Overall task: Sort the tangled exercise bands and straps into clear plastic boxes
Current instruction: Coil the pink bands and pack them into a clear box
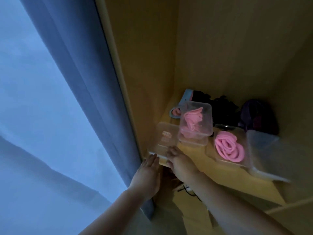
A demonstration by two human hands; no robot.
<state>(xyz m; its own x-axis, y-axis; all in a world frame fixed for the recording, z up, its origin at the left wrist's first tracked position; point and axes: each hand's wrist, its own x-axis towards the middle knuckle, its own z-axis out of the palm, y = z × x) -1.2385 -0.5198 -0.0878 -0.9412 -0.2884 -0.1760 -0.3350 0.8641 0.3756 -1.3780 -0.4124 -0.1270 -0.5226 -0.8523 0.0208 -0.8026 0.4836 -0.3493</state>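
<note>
From the head view, a yellow wooden shelf point(199, 155) set in a yellow alcove carries several clear plastic boxes. At its left front corner lies an empty clear box point(165, 139) with a small label on it, its near edge at the shelf's front edge. The left hand point(149, 173) is flat, fingers straight and together, its fingertips just reaching the near left corner of that box; its grip is wide and holds nothing. The right hand point(177, 160) rests palm down at the box's near right corner, fingers spread over the rim; whether its grip clasps the edge I cannot tell. Just behind and to the right, a second clear box point(196, 122) holds a crumpled pink band point(193, 121), and further right a third box point(235, 146) holds a coiled pink band point(228, 148). Both are well apart from the hands. A frosted box point(264, 150) stands at the right. Dark tangled straps point(225, 107) lie at the back of the shelf. A blue curtain point(81, 82) hangs at the left.
</note>
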